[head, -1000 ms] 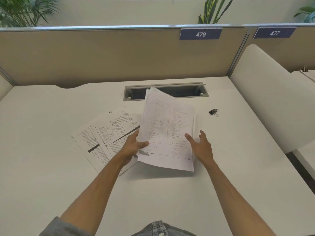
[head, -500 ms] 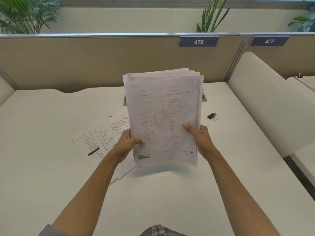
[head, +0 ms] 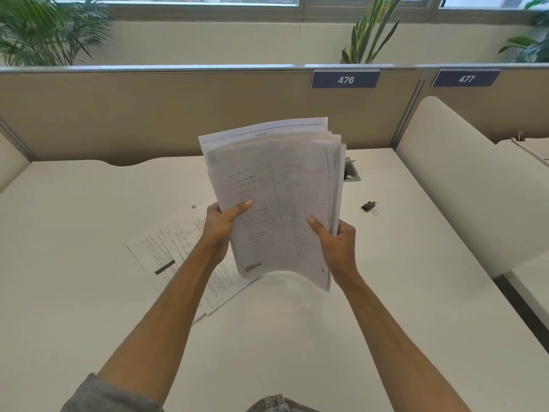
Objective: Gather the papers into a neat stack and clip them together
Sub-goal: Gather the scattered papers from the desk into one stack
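Observation:
A thick sheaf of printed papers (head: 276, 185) stands nearly upright above the white desk (head: 89, 233), its sheets uneven at the top and its lower edge curling. My left hand (head: 221, 224) grips its left edge with the thumb on the front page. My right hand (head: 338, 242) grips its right edge the same way. More printed sheets (head: 172, 254) lie fanned flat on the desk under my left forearm. A small black binder clip (head: 369, 206) rests on the desk to the right of the sheaf, apart from both hands.
A tan partition (head: 148, 114) with number plates 476 and 477 closes the desk's far side. A cable slot (head: 352, 172) shows behind the sheaf. A curved white divider (head: 475, 185) bounds the right side. Plants stand beyond the partition.
The sheaf went from lying tilted in my left hand to being held upright by both hands. My right hand closed on its right edge, and the sheaf rose higher.

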`<state>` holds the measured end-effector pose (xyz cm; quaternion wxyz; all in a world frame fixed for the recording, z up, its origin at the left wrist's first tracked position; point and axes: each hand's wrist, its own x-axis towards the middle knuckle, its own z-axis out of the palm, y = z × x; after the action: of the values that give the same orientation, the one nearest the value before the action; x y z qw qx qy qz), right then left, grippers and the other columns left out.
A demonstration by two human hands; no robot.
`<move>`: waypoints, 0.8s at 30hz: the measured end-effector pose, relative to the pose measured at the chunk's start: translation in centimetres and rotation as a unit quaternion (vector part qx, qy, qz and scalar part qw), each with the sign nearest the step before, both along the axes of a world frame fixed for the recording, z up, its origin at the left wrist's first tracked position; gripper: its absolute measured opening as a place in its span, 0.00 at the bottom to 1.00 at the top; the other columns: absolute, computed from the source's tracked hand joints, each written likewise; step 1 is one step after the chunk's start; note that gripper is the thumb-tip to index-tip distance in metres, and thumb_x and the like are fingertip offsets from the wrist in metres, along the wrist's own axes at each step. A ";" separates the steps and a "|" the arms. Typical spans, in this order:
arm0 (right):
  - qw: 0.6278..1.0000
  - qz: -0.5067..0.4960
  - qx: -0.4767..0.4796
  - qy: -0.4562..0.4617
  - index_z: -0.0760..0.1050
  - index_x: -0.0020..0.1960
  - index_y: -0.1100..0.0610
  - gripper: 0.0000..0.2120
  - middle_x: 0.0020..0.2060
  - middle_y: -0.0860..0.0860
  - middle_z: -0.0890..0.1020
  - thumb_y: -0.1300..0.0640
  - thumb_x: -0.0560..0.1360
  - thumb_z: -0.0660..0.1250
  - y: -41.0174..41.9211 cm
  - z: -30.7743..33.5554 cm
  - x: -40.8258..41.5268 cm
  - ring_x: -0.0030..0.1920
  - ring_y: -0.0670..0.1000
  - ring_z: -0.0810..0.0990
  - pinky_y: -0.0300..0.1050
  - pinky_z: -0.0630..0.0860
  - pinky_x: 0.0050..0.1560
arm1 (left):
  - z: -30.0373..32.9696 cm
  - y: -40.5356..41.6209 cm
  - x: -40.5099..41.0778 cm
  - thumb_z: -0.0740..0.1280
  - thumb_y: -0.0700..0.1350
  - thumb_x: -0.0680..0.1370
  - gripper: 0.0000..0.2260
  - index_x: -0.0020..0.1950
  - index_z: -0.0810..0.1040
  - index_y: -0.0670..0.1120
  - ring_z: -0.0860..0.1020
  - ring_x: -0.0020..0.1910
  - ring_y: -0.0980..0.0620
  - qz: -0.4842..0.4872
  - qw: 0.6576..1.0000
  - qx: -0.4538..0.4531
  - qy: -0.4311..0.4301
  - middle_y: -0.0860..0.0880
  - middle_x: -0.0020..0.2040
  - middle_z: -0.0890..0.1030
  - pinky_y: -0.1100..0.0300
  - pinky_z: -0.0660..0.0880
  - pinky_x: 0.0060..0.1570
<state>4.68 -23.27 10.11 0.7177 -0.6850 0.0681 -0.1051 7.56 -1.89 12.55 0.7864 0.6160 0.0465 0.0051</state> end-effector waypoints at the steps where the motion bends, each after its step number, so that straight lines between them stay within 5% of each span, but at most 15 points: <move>1: 1.000 -0.006 -0.002 -0.003 0.83 0.51 0.63 0.10 0.42 0.56 0.86 0.58 0.74 0.73 -0.1 0.3 0.0 0.41 0.50 0.86 0.41 0.81 0.37 | 0.2 0.0 -0.1 0.72 0.39 0.74 0.07 0.51 0.83 0.49 0.84 0.47 0.46 -0.002 1.000 0.002 -0.005 0.50 0.46 0.86 0.49 0.82 0.45; 7: 0.999 0.000 0.008 -0.049 0.82 0.49 0.56 0.07 0.43 0.56 0.86 0.60 0.71 0.75 -1.1 3.2 0.5 0.42 0.53 0.86 0.44 0.82 0.37 | 2.3 0.2 -0.2 0.71 0.39 0.74 0.08 0.47 0.84 0.51 0.85 0.45 0.49 -0.053 0.995 0.043 -0.070 0.51 0.45 0.86 0.54 0.81 0.40; 15: 0.994 0.052 -0.007 -0.092 0.76 0.60 0.58 0.22 0.50 0.54 0.83 0.58 0.68 0.76 -2.0 5.6 1.0 0.47 0.51 0.85 0.46 0.84 0.41 | 4.5 0.0 0.2 0.72 0.42 0.71 0.13 0.50 0.84 0.58 0.84 0.48 0.48 -0.104 0.984 0.070 -0.124 0.50 0.49 0.85 0.56 0.81 0.43; 24: 0.997 0.061 -0.038 -0.018 0.80 0.58 0.58 0.19 0.51 0.53 0.85 0.57 0.69 0.77 -2.0 0.6 -0.2 0.49 0.50 0.85 0.41 0.82 0.42 | -1.2 -0.4 -1.6 0.75 0.47 0.67 0.14 0.51 0.83 0.53 0.83 0.52 0.45 -0.102 0.992 0.078 -0.003 0.50 0.49 0.86 0.44 0.81 0.51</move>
<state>4.46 -25.31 10.72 0.6973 -0.7127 0.0090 -0.0762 6.00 -2.28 11.38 0.7327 0.6767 -0.0191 -0.0695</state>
